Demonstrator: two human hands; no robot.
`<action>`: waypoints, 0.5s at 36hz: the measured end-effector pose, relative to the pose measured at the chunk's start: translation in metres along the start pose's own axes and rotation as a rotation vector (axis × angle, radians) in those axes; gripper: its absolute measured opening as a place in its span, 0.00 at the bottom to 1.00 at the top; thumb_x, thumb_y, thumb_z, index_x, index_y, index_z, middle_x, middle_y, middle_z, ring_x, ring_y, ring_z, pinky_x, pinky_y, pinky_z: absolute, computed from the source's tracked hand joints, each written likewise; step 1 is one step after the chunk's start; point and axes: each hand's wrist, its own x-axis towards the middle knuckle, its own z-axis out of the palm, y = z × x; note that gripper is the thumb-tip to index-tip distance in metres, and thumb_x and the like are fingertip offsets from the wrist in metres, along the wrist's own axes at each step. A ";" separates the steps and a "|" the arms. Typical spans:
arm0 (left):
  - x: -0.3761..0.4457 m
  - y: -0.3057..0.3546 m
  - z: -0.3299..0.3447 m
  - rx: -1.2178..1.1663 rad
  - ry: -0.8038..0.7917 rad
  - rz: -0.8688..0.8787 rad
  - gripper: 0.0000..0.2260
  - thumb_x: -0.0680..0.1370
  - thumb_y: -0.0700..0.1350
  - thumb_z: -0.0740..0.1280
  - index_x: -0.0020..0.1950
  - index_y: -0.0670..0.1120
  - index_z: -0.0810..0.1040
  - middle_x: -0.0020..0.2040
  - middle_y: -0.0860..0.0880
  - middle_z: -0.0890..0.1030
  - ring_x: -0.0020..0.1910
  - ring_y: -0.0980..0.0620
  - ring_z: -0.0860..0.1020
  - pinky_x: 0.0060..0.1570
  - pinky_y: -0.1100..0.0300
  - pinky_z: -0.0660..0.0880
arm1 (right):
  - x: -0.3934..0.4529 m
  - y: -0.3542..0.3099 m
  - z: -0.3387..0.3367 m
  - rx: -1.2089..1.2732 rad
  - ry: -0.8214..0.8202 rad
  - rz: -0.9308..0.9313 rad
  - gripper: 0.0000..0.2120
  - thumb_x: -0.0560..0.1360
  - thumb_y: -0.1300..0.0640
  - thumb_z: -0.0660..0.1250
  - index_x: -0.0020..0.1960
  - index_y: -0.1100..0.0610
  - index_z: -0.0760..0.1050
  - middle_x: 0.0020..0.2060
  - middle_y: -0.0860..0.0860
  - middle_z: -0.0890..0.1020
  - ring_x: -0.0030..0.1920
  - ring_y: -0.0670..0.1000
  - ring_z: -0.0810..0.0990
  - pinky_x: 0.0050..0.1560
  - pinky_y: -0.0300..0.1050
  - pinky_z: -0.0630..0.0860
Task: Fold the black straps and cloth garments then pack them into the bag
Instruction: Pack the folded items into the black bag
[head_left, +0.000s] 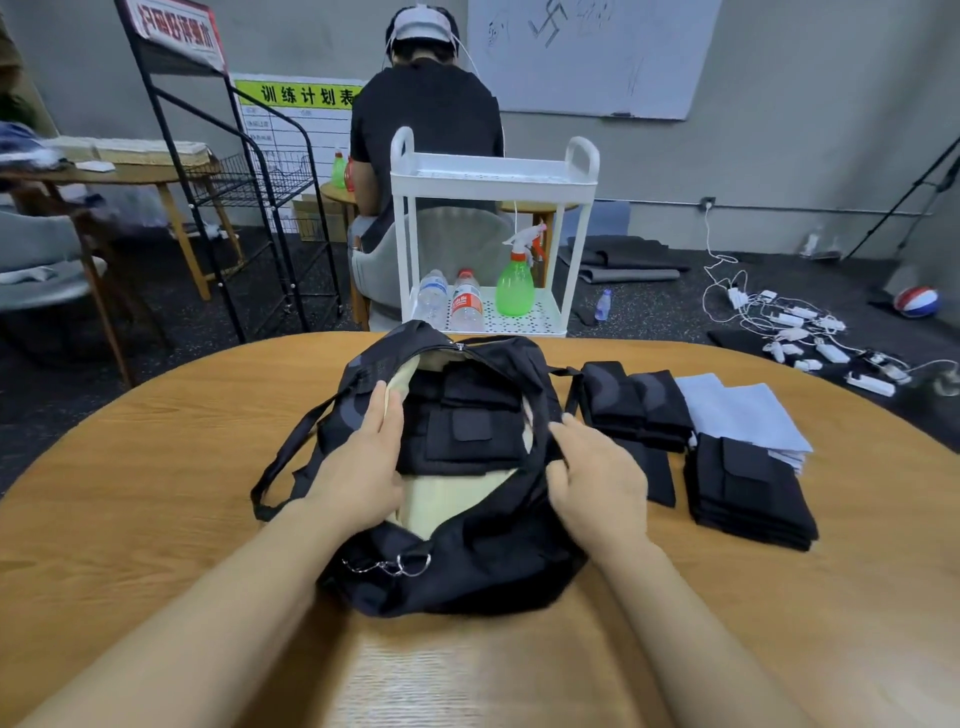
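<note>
**Packing the bag: roughly partway, plenty still out on the counter**

Looking at where things stand, the black fabric bag with the cream lining (457, 551) sits in the middle of the round wooden counter (156, 467), zipper open and mouth spread wide. Inside it there's already a folded black strap piece with a square patch on top (470, 434), lying flat against the lining, so at least one item is packed.

Left hand (363, 467) is on the left edge of the opening, fingers fairly straight and pressing the rim outward, so that grip looks released rather than clenched. Right hand (597, 473) has its fingers curled over the right rim of the bag, grasping the fabric and pulling it open.

What's left, as far as I can tell: just right of the bag there's a folded stack of black straps (636, 408), a second neat pile of folded black pieces nearer the counter edge (748, 493), and a folded pale blue-grey cloth (748, 415) behind them. Those all look folded already but none are in the bag yet.

So my guess is folding is mostly done and packing has only just begun.
</note>
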 end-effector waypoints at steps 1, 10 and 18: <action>0.001 0.000 0.001 -0.002 0.002 -0.002 0.43 0.75 0.34 0.62 0.79 0.47 0.35 0.78 0.52 0.30 0.31 0.52 0.71 0.27 0.60 0.65 | -0.005 0.011 -0.005 -0.004 -0.010 0.061 0.14 0.73 0.62 0.61 0.56 0.58 0.77 0.58 0.53 0.80 0.59 0.55 0.77 0.51 0.49 0.75; 0.007 -0.001 0.008 -0.016 0.012 -0.006 0.43 0.75 0.34 0.61 0.79 0.47 0.35 0.78 0.52 0.31 0.34 0.48 0.77 0.27 0.59 0.66 | -0.017 0.081 -0.005 -0.298 -0.334 0.191 0.31 0.79 0.53 0.59 0.78 0.59 0.52 0.77 0.58 0.55 0.75 0.56 0.58 0.73 0.47 0.59; 0.005 0.006 0.008 0.019 0.001 -0.005 0.42 0.76 0.34 0.61 0.79 0.47 0.36 0.78 0.51 0.32 0.34 0.49 0.76 0.27 0.60 0.65 | 0.006 0.080 0.000 -0.295 -0.534 0.130 0.33 0.79 0.56 0.59 0.79 0.59 0.46 0.78 0.56 0.53 0.77 0.56 0.53 0.75 0.50 0.57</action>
